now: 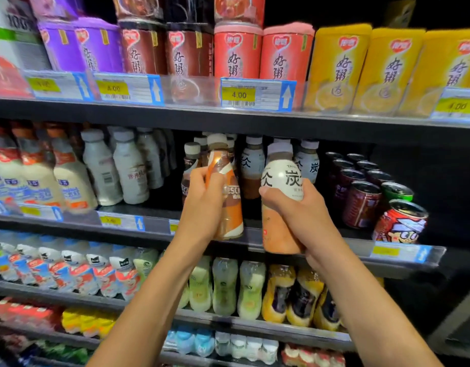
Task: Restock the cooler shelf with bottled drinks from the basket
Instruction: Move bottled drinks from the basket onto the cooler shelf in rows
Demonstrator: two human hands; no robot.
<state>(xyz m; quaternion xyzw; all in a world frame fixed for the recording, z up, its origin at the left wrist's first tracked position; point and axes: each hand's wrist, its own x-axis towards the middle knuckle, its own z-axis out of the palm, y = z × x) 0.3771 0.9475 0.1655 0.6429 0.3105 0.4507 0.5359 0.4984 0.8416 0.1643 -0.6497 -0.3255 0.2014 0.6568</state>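
My left hand (202,202) grips an orange-and-brown coffee bottle (229,207), upright at the front edge of the middle cooler shelf (392,254). My right hand (300,210) holds a milk-tea bottle (280,181) with a white label and black characters, just right of the coffee bottle and in front of the shelf lip. Behind them stand matching coffee bottles (192,160) and white-labelled tea bottles (306,160). The basket is out of view.
Dark cans (361,200) and a red cartoon can (399,223) fill the shelf's right end; white milk bottles (127,170) stand to the left. Porridge tubs (284,49) sit above, price tags (257,94) on the rail. Lower shelves hold several more bottles (251,290).
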